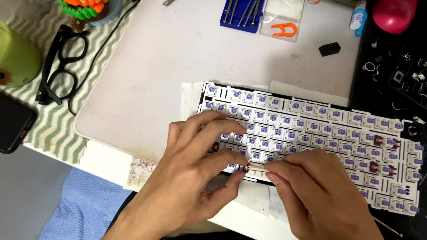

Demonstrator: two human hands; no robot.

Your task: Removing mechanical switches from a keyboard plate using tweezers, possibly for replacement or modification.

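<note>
Your left hand rests on the keyboard at centre frame, fingers spread over the purple switches, thumb and forefinger narrowed at the near edge. Your right hand, lower right, pinches a thin metal tool, its tip at a switch on that edge. The keyboard lies on a white mat on the counter; glasses sit upper left
</note>
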